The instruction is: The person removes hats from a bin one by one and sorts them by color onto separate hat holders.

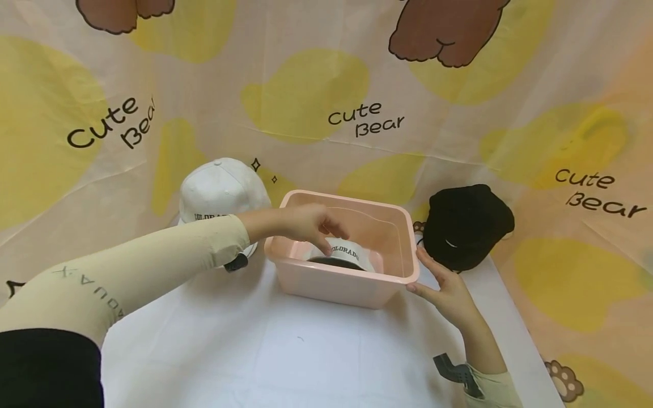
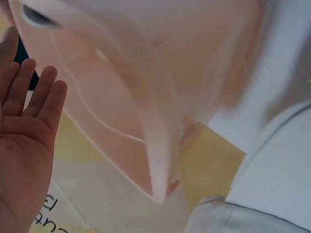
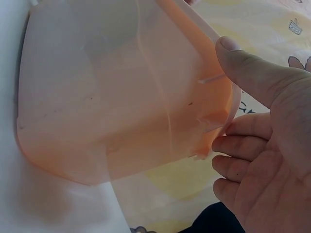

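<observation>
A white cap (image 1: pixel 352 253) with dark "COLORADO" lettering lies inside a pink plastic bin (image 1: pixel 331 286). My left hand (image 1: pixel 308 222) reaches over the bin's left side, its loosely bent fingers just above this cap and holding nothing. In the left wrist view, the palm and extended fingers of the left hand (image 2: pixel 29 126) show beside the bin. At the bin's right end, my right hand (image 1: pixel 446 292) touches the rim corner with thumb and fingers spread around it. The right wrist view shows its thumb (image 3: pixel 250 70) along the rim, with the other fingertips at the bin's edge.
Another white cap (image 1: pixel 219 184) with lettering stands left of the bin, partly behind my left arm. A black cap (image 1: pixel 466 226) sits right of the bin, near my right hand. A white table surface (image 1: pixel 306 351) lies beneath; a patterned cloth (image 1: pixel 449 130) hangs behind.
</observation>
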Motion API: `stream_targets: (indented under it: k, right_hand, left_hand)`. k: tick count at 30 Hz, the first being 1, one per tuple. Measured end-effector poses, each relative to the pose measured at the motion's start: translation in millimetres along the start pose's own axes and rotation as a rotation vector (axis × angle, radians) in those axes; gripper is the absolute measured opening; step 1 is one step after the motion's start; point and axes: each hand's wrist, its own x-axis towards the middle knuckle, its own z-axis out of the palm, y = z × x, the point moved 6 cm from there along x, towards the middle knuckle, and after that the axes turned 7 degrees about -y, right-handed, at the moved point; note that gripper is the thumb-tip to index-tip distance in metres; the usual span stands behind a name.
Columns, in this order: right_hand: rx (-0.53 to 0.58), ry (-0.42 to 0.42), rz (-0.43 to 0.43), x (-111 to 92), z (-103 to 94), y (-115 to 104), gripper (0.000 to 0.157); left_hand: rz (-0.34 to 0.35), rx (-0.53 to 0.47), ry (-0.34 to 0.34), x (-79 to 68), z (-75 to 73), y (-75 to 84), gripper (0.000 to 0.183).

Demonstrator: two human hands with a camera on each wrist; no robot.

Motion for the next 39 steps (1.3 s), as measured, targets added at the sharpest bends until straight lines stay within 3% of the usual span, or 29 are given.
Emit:
stream_targets:
  k: [5,16,23,29,39]
  right_hand:
    - [-0.010,0.002,0.005,0,0.2,0,0.083]
    - [0.005,0.005,-0.024,-1,1.5,1,0.082]
    - [0.004,0.010,-0.033,-2,0.1,-2,0.083]
    - [-0.005,0.013,-0.039,-2,1.4,0,0.083]
    - [-0.004,0.005,-0.023,-1,0.9,2,0.081]
  left_hand:
    - [-0.067,0.055,-0.025,0.5,8.7,-11.2,0.050]
    - [-0.076,0.034,-0.047,2.7,11.6,-18.0,0.034]
    - [-0.064,0.111,-0.002,6.2,7.3,-17.5,0.021]
    - [-0.030,0.093,0.029,10.6,4.2,-15.2,0.020]
    - [-0.090,0.151,0.146,11.5,-6.0,-17.3,0.010]
